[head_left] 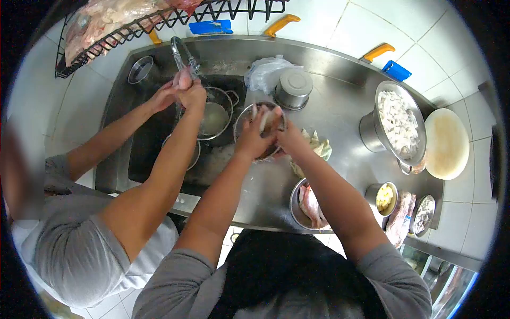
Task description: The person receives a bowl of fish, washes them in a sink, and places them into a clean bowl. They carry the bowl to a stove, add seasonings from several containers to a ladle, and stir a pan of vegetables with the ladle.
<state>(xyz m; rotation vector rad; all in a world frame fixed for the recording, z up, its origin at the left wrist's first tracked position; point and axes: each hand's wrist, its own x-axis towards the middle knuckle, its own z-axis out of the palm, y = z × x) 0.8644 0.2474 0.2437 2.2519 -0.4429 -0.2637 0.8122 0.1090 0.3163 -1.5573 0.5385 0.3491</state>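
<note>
Both my hands are at a metal bowl on the sink's right edge. My left hand reaches in from the left, with its fingers bent over something pale that motion blurs. From the right, my right hand meets it over the bowl, its fingers partly hidden. Leafy pale-green scraps lie just right of the bowl. Nearer to me, under my right forearm, stands a metal bowl with a pink fish in it.
A co-worker's hands hold something pink under the tap. Behind my hands are a plastic bag and a lidded pot. On the right stand a colander of white pieces, a cutting board and a small pot.
</note>
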